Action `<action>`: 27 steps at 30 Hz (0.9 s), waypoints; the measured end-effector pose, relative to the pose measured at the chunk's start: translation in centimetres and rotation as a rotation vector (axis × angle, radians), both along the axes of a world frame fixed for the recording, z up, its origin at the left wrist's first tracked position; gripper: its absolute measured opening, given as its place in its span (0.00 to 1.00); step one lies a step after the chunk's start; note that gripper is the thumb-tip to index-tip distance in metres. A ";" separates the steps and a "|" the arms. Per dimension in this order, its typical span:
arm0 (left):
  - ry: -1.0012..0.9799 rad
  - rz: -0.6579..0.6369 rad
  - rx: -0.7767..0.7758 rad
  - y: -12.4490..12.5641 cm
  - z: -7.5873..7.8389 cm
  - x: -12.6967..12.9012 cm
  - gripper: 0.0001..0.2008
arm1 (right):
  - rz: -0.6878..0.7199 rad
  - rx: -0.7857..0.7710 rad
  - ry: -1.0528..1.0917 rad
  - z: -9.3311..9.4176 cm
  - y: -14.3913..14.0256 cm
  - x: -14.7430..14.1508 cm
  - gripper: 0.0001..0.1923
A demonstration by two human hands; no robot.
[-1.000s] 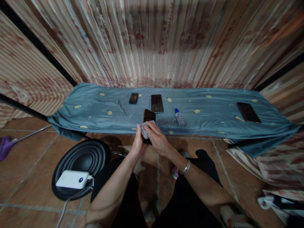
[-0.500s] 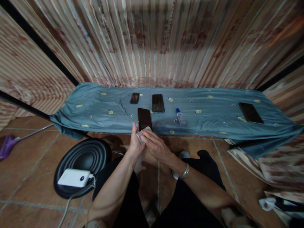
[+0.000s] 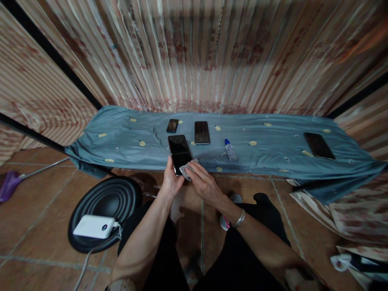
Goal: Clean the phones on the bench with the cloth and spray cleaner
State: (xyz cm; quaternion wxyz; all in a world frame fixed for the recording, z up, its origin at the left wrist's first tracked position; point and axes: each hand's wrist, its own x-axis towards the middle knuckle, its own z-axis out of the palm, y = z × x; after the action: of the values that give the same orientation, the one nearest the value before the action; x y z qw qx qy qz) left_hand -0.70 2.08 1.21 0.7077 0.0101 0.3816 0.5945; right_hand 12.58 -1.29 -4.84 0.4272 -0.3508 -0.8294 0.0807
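Observation:
A black smartphone [image 3: 179, 150] is gripped by its lower end in my left hand [image 3: 172, 178], above the front edge of the blue-covered bench. Between the fingers of my right hand [image 3: 203, 182] is a crumpled pale wipe [image 3: 185, 169], touching the phone's lower right corner. Behind them, a second dark phone [image 3: 201, 132] lies flat on the cloth, with a smaller dark device [image 3: 172, 125] to its left. A small clear bottle with a blue cap [image 3: 230, 150] lies to the right of my hands.
Another dark phone [image 3: 319, 146] rests near the right end of the bench cloth [image 3: 273, 145]. On a round black stool [image 3: 130, 202] at lower left sits a white power bank [image 3: 93, 226] with a cable. Striped curtains hang behind; a purple broom head [image 3: 9, 186] is far left.
The held phone has turned so its dark screen faces up more and its top has swung left. My right hand and the wipe have shifted slightly right and down.

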 end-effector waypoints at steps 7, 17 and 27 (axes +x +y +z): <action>0.030 0.031 -0.025 0.2 0.3 -0.1 0.22 | -0.021 -0.188 0.169 -0.1 -0.4 0.1 0.24; 0.081 -0.132 0.006 -0.8 -0.2 0.5 0.21 | -0.097 -0.290 0.266 0.2 0.7 0.9 0.24; 0.143 -0.270 0.012 -1.5 -0.9 1.2 0.21 | -0.210 -0.276 0.243 -0.8 2.0 1.7 0.25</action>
State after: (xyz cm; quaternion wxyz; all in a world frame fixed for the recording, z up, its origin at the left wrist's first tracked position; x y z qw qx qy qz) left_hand 0.48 0.56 0.27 0.7521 0.1078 0.4226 0.4941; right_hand 14.31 0.68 -5.67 0.4778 -0.4784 -0.7118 0.1904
